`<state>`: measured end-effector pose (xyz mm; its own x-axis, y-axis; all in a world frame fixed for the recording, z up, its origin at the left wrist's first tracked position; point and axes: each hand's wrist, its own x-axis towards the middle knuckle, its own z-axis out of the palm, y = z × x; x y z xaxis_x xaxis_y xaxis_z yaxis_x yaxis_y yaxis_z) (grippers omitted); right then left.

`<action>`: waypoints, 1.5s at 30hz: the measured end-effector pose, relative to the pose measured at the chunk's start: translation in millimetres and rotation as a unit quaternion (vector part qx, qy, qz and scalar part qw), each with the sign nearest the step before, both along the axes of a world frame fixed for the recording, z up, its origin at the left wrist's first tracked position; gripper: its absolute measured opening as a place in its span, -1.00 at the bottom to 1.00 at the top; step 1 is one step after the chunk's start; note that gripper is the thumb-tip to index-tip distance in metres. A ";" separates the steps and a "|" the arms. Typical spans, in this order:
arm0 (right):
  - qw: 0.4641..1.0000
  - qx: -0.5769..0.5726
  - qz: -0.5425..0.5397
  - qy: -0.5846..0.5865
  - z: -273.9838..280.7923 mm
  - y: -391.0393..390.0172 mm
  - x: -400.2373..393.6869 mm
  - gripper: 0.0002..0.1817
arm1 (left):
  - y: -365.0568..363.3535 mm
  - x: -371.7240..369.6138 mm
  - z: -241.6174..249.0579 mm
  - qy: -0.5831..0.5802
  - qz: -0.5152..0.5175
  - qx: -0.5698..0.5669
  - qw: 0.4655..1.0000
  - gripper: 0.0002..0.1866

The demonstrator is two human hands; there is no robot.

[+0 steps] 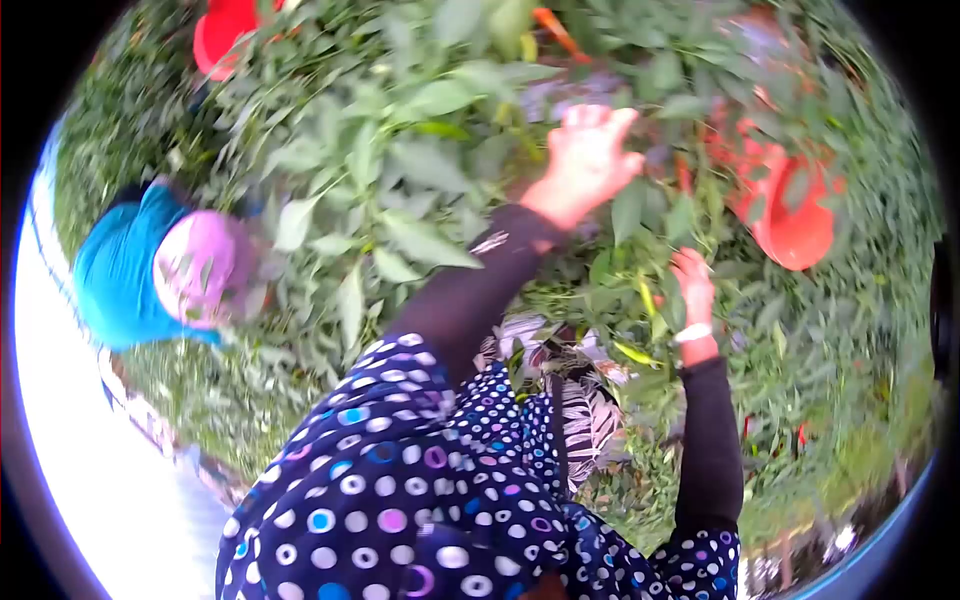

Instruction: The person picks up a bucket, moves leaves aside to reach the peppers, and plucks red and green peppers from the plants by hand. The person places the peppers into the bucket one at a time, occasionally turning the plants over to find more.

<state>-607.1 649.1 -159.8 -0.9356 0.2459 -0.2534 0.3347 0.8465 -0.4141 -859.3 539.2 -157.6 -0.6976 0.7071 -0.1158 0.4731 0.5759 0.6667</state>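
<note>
Among green leaves [420,235]: left hand [585,165] open, blurred; right hand [695,285] unclear (can't tell if gripping); red container [222,42] cut off.

Left hand [588,160], toward 1 o'clock: blurred and overexposed; finger outlines indistinct. Right hand [694,283], toward 3 o'clock: fingertips indistinct among leaves; contact with stems cannot be determined. Red container [220,42] at 11 o'clock: cut off by the top edge; interior not visible. Coral container [797,225] at 2 o'clock: partly hidden by foliage [430,180]; contents unreadable. Other person [125,270] at 9 o'clock: face and hands hidden. Orange-red object [562,36] at 12 o'clock: too blurred to identify.
</note>
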 end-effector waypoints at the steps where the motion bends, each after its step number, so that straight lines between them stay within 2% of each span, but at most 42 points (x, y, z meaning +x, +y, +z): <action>1: 1.000 -0.005 0.010 0.009 -1.6 0.9 -0.2 -0.74 | 0.7 2.1 -17.2 0.000 0.020 -0.048 0.999 -0.32; 2: 0.999 0.012 0.032 0.034 -36.1 11.4 24.1 -0.80 | -2.3 5.7 -29.7 -0.073 0.020 -0.091 0.993 -0.29; 3: 0.998 -0.002 0.040 0.054 -34.8 11.8 22.6 -0.84 | -7.5 12.0 -37.0 -0.152 0.021 -0.127 0.980 -0.25; 5: 0.998 -0.030 0.025 0.038 -33.0 14.0 26.5 -0.87 | -16.5 25.3 -42.2 -0.241 -0.044 -0.184 0.952 -0.28; 7: 0.999 -0.029 0.022 0.027 -13.5 4.1 15.5 -0.85 | -24.7 40.4 -55.6 -0.249 -0.013 -0.192 0.949 -0.35; 10: 0.997 -0.024 0.031 0.060 -48.8 21.3 61.7 -0.83 | -34.5 57.1 -48.4 -0.228 -0.007 -0.155 0.961 -0.49; 11: 0.998 -0.048 -0.038 -0.028 -37.5 18.4 56.6 -0.81 | -33.2 63.0 -35.7 -0.202 0.006 -0.157 0.967 -0.53; 12: 0.998 -0.049 -0.044 -0.003 -35.6 19.7 60.2 -0.83 | -31.5 72.9 -27.1 -0.173 0.020 -0.138 0.975 -0.51; 13: 1.000 0.014 0.008 -0.016 -39.5 26.6 69.0 -0.84 | -30.1 84.8 -20.2 -0.147 0.012 -0.129 0.981 -0.48; 15: 0.998 0.030 0.030 -0.036 -14.7 30.6 56.7 -0.80 | -32.4 115.3 -3.2 -0.164 0.034 -0.043 0.985 -0.44; 20: 0.997 0.027 -0.025 -0.074 -3.7 47.7 80.8 -0.69 | -35.0 200.3 27.6 -0.211 0.028 0.030 0.977 -0.34; 21: 0.982 -0.071 -0.152 -0.090 -1.2 46.9 78.2 -0.63 | -34.6 211.9 31.1 -0.214 0.019 0.028 0.976 -0.33; 22: 0.940 -0.167 -0.278 -0.105 0.3 47.9 78.7 -0.56 | -33.3 222.2 32.8 -0.235 0.011 0.015 0.972 -0.35; 23: 0.940 -0.165 -0.281 -0.106 -10.9 55.2 90.3 -0.56 | -32.8 231.7 34.3 -0.238 0.008 0.017 0.971 -0.35; 25: 0.919 -0.252 -0.297 -0.063 -45.8 71.4 120.1 -0.53 | -31.0 242.3 38.4 -0.229 -0.009 0.003 0.973 -0.35; 26: 0.899 -0.301 -0.315 -0.034 -48.7 72.2 124.3 -0.54 | -32.5 247.1 35.1 -0.272 -0.008 0.022 0.962 -0.36; 27: 0.899 -0.299 -0.317 -0.032 -46.4 71.7 122.8 -0.54 | -32.7 248.2 34.2 -0.271 -0.012 0.023 0.962 -0.36; 29: 0.758 -0.454 -0.466 -0.035 -28.8 63.5 104.5 -0.55 | -32.9 247.8 31.2 -0.412 0.092 -0.013 0.907 -0.40; 30: 0.968 -0.140 -0.200 -0.057 -5.6 55.0 88.3 -0.63 | -32.4 246.1 24.5 -0.454 0.148 -0.024 0.878 -0.45; 31: 0.968 -0.139 -0.203 -0.056 -6.3 55.0 90.0 -0.63 | -34.1 246.5 12.4 -0.500 0.204 -0.013 0.842 -0.54; 32: 0.994 -0.075 -0.076 -0.029 -8.8 55.2 90.0 -0.67 | -37.4 247.2 1.0 -0.473 0.205 -0.011 0.857 -0.54; 33: 0.999 -0.010 0.053 -0.003 -7.0 54.5 84.9 -0.69 | -37.7 242.7 -1.6 -0.445 0.206 -0.009 0.872 -0.54; 34: 0.997 -0.011 0.067 0.028 -4.6 51.9 80.5 -0.70 | -37.4 241.1 -1.4 -0.375 0.174 -0.064 0.908 -0.57; 35: 0.997 -0.010 0.066 0.030 -3.1 46.6 75.6 -0.70 | -37.0 241.4 0.9 -0.374 0.173 -0.063 0.909 -0.57; 36: 0.903 -0.330 -0.275 0.018 -2.3 40.6 70.7 -0.69 | -35.8 239.7 8.0 -0.321 0.105 -0.066 0.939 -0.62; 37: 0.602 -0.575 -0.553 0.002 -1.8 37.4 68.7 -0.68 | -34.9 240.4 14.2 -0.266 0.037 -0.070 0.961 -0.66; 38: 0.804 -0.482 -0.348 0.015 -6.7 42.4 79.7 -0.61 | -35.0 252.4 9.9 -0.311 0.028 -0.057 0.948 -0.60; 39: 0.945 -0.299 -0.133 -0.010 11.3 54.7 65.8 -0.55 | -34.6 276.0 -9.2 -0.294 0.114 0.108 0.943 -0.55; 41: 0.968 -0.220 -0.115 -0.042 36.4 65.2 39.0 -0.54 | -35.7 266.1 10.1 -0.172 -0.036 0.026 0.984 -0.51; 42: 0.970 -0.179 -0.163 -0.016 46.4 64.6 24.4 -0.60 | -26.4 262.1 20.4 -0.187 -0.102 -0.085 0.973 -0.48; 43: 0.982 -0.083 -0.168 0.026 54.5 65.5 10.4 -0.61 | -18.0 264.8 16.2 -0.237 -0.084 -0.101 0.963 -0.46; 45: 0.985 0.050 -0.132 0.103 70.6 63.3 -20.1 -0.65 | -16.2 264.8 21.9 -0.203 -0.139 -0.109 0.963 -0.50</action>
<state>-627.2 712.3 -89.2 -0.8643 0.5022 -0.0273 0.4668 0.7807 -0.4155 -594.5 523.0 -135.7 -0.3506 0.7884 -0.5055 0.3552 0.6114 0.7071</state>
